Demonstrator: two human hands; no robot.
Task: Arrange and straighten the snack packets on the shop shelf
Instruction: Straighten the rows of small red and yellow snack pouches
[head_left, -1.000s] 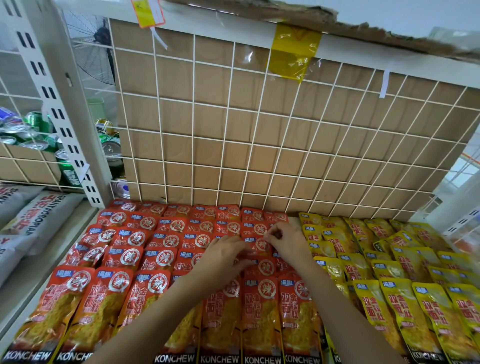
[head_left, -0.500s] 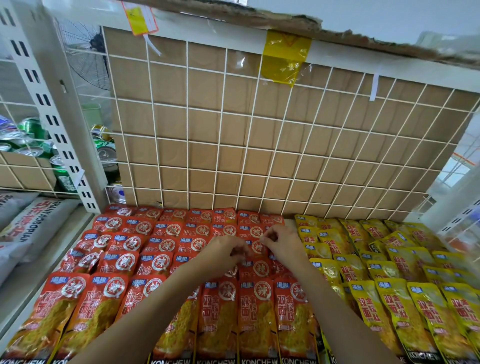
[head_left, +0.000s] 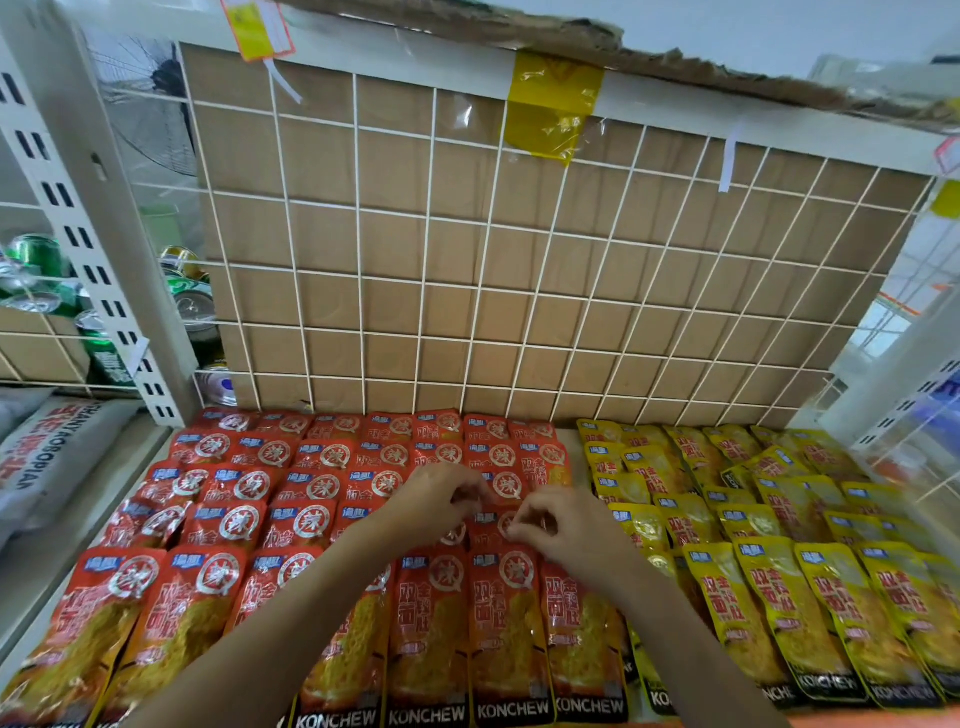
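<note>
Red snack packets (head_left: 249, 525) lie in overlapping rows across the left and middle of the shelf. Yellow snack packets (head_left: 769, 582) fill the right side in the same way. My left hand (head_left: 441, 501) and my right hand (head_left: 563, 525) are close together over the right columns of red packets, in the middle rows. The fingers of both hands are curled and pinch the top edge of one red packet (head_left: 493, 522) between them. My forearms cover parts of the front rows.
A white wire grid backed with cardboard (head_left: 467, 270) closes the back of the shelf. A white slotted upright (head_left: 78, 218) stands at the left, with green drink cans (head_left: 36, 260) behind it and grey sacks (head_left: 47, 457) lower left.
Both hands have slid a little toward me along the red column, from a farther row to a nearer one, staying close together. My view has tilted slightly.
</note>
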